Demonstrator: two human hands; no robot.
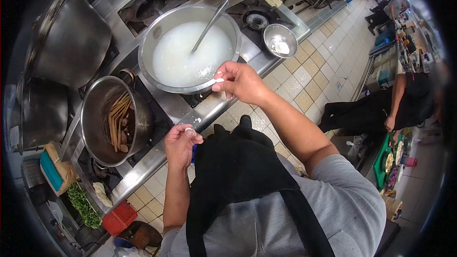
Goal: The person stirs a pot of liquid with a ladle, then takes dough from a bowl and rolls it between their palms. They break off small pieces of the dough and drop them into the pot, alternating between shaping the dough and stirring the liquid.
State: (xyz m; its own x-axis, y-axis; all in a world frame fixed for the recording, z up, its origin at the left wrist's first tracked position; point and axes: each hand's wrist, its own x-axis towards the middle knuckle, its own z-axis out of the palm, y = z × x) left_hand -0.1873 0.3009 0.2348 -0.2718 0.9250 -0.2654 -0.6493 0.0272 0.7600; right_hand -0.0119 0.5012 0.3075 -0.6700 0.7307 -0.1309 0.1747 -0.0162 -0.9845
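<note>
You stand at a long stainless-steel cooking range in a tiled commercial kitchen, with another person bent over a worktop off to your right. Your right hand hovers at the near rim of a wide steel basin of milky white liquid, its fingers pinched shut on 1 small white piece. Your left hand sits lower, near your apron, its fingers closed on another small white bit. A ladle leans in the basin. To the left stands a pot holding pale sticks. The white pieces look light, small and probably slick, so a fingertip pinch across the middle seems the surest hold.
</note>
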